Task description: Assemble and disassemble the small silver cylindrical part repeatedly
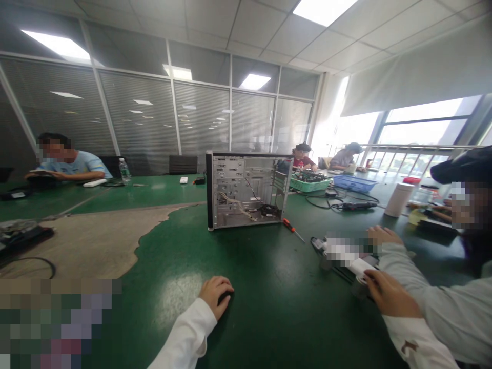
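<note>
My left hand [216, 296] rests low over the green tabletop, its fingers curled around a small black object [225, 295] whose kind I cannot make out. On the right, my right hand [394, 294] pinches the near end of a long white object [361, 267], partly blurred out. An open computer case [249, 192] stands upright in front of me, its side panel off, with loose cables and a dark part inside. Beside its lower right corner lies a screwdriver [292, 229] with an orange and black handle.
A co-worker's hand [384, 236] lies just beyond my right hand. Behind the case are a green basket [311, 184], a blue basket [355, 183] and a black-handled tool with a cable [357, 205]. A white cup [398, 201] stands at right. The table covering is torn at left.
</note>
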Demonstrator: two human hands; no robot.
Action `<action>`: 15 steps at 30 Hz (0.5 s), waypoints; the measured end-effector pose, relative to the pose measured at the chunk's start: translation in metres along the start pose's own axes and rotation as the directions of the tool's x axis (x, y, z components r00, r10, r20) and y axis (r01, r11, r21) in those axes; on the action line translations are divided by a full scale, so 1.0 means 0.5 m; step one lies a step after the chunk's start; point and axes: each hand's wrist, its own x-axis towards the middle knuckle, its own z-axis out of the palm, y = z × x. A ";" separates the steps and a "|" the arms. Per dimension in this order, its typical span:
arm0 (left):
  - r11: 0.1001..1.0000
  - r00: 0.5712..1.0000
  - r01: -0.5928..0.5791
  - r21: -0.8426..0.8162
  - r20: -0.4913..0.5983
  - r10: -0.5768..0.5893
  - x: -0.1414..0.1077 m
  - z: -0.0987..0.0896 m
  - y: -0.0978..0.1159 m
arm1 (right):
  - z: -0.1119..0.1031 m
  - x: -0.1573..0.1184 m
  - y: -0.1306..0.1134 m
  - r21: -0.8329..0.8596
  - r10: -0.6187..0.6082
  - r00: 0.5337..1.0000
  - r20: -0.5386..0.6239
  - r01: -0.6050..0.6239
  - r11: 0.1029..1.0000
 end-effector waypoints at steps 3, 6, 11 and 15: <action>1.000 1.000 -0.003 0.000 0.001 0.003 0.000 0.000 0.000 | 0.007 0.004 0.008 0.010 -0.036 0.999 0.035 0.035 0.999; 1.000 1.000 -0.006 -0.002 -0.001 0.006 0.001 0.002 -0.002 | 0.011 0.010 0.014 0.029 -0.044 0.996 0.072 0.042 0.999; 1.000 1.000 -0.006 0.001 0.011 0.006 0.001 0.003 -0.004 | 0.008 0.010 0.012 0.054 -0.035 0.996 0.087 0.030 0.998; 1.000 1.000 -0.004 0.006 0.016 0.004 0.001 0.001 -0.001 | 0.007 -0.005 -0.003 0.017 -0.012 0.998 0.056 0.011 1.000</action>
